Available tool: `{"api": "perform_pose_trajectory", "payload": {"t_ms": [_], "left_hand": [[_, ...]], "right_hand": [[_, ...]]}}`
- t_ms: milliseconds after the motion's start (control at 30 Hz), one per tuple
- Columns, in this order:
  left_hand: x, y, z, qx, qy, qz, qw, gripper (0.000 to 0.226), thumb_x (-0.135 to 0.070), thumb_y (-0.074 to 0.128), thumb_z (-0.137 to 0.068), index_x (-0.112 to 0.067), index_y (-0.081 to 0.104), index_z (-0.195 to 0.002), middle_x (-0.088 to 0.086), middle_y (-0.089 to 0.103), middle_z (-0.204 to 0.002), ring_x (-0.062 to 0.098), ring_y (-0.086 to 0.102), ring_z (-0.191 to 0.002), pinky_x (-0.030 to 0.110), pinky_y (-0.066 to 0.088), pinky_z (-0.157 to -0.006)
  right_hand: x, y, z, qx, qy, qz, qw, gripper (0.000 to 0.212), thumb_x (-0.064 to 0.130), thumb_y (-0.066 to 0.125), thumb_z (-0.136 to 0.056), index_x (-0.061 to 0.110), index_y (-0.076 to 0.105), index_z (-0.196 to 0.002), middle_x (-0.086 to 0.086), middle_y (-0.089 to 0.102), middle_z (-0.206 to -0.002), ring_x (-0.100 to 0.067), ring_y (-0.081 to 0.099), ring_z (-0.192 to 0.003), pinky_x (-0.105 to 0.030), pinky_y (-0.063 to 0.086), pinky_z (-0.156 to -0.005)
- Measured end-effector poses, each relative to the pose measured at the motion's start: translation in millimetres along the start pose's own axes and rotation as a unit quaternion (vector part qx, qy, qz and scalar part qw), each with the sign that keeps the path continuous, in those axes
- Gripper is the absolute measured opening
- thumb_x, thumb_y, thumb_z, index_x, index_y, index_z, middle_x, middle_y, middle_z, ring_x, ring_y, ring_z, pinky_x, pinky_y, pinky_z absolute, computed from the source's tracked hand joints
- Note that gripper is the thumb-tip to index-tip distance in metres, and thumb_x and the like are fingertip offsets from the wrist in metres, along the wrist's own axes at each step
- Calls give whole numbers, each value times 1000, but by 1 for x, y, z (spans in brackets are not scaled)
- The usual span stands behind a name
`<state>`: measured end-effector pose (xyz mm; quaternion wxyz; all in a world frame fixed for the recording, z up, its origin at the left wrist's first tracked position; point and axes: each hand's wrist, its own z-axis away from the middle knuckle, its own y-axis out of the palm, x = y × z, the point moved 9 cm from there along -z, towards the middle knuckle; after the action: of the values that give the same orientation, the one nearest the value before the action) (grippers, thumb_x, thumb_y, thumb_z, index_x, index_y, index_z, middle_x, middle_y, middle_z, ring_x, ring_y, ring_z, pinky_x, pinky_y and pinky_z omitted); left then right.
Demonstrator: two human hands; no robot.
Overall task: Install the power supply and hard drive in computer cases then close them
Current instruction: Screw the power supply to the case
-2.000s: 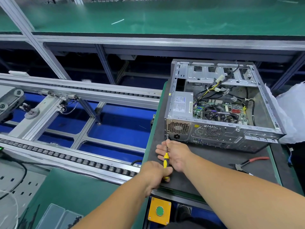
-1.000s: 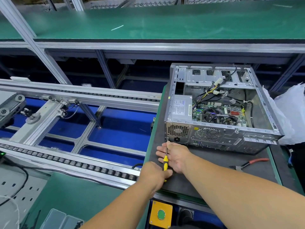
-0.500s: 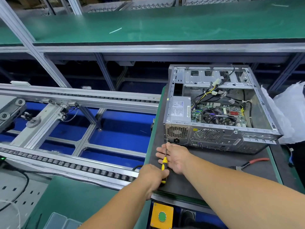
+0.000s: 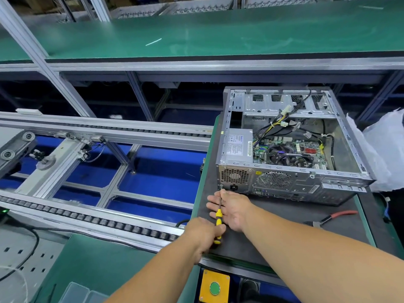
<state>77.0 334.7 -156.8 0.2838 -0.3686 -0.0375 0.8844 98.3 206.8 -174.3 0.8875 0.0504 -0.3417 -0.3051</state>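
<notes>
The power supply (image 4: 237, 147) is seated in the rear left corner of the case (image 4: 290, 149), which lies open on the surface (image 4: 284, 215), and it is judged that it is being screwed to the rear panel. The screwdriver (image 4: 218, 215) handle is gripped by the left hand (image 4: 202, 232), while the shaft is steadied by the spread fingers of the right hand (image 4: 234, 206), the tip at the panel's lower left corner. No hard drive can be made out in the bays and no side cover is fitted, so both steps are judged outstanding.
</notes>
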Motion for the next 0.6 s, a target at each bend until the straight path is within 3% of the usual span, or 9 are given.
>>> {"api": "perform_pose_trajectory", "payload": {"t_ms": [67, 100, 167, 233, 333, 400, 433, 533, 600], "left_hand": [[-8, -13, 2, -96, 40, -90, 991, 34, -33, 84, -83, -10, 59, -80, 0, 60, -67, 14, 52, -57, 25, 40, -54], [-9, -13, 2, -101, 56, -94, 989, 35, -34, 85, -82, -11, 58, -79, 0, 59, -67, 15, 52, -59, 26, 41, -57], [-4, -4, 0, -39, 58, -18, 997, 32, -35, 82, -86, -12, 61, -79, 0, 61, -67, 12, 47, -53, 24, 38, -52], [3, 6, 2, 60, 12, 66, 996, 27, -36, 68, -96, -10, 67, -91, 7, 73, -79, 11, 39, -44, 22, 28, -46], [10, 17, 6, 159, -38, 119, 979, 21, -24, 52, -104, -8, 67, -107, 14, 77, -96, 10, 31, -46, 20, 22, -42], [9, 15, 3, 123, -23, 79, 989, 13, -20, 59, -101, -8, 65, -100, 10, 76, -88, 10, 34, -46, 22, 26, -43], [7, 10, 1, 70, -3, 41, 997, 12, -21, 68, -96, -10, 64, -93, 7, 73, -80, 11, 39, -48, 23, 31, -46], [0, -8, 1, -79, 54, -27, 995, 32, -23, 87, -78, -15, 56, -80, 0, 56, -68, 14, 48, -57, 25, 40, -53], [-3, -6, 2, -76, 80, -28, 993, 31, -26, 86, -79, -14, 58, -81, -1, 56, -68, 12, 49, -59, 24, 41, -55]], "right_hand": [[1, 0, 0, -1, -2, -2, 1000, 28, 32, 44, -111, 11, 62, -104, -6, 80, -86, -22, 77, -68, -43, 59, -78], [1, 0, -1, -4, 0, -3, 1000, 28, 32, 44, -111, 11, 62, -104, -6, 80, -86, -23, 77, -68, -43, 59, -77], [0, 0, 0, -6, 5, -10, 1000, 29, 31, 43, -111, 11, 61, -102, -5, 79, -82, -21, 75, -65, -40, 57, -73], [0, 1, 2, -7, 9, -22, 1000, 29, 32, 41, -112, 12, 59, -100, -4, 77, -76, -19, 72, -59, -36, 52, -68], [0, 0, 0, -10, 8, -17, 1000, 29, 32, 40, -112, 13, 59, -103, -4, 79, -79, -19, 75, -62, -44, 56, -83], [0, 1, 0, -6, 7, -13, 1000, 29, 32, 40, -112, 12, 60, -105, -3, 79, -80, -20, 75, -65, -51, 54, -96], [0, 1, 0, -6, 6, -10, 1000, 29, 32, 40, -112, 12, 60, -105, -3, 79, -82, -20, 76, -69, -51, 55, -96], [0, 1, -1, -6, 8, -5, 1000, 29, 32, 41, -112, 12, 61, -106, -3, 80, -85, -23, 76, -80, -44, 58, -81], [0, 1, -2, -8, 10, -10, 1000, 29, 33, 41, -112, 12, 60, -106, -3, 80, -84, -24, 75, -81, -44, 57, -81]]}}
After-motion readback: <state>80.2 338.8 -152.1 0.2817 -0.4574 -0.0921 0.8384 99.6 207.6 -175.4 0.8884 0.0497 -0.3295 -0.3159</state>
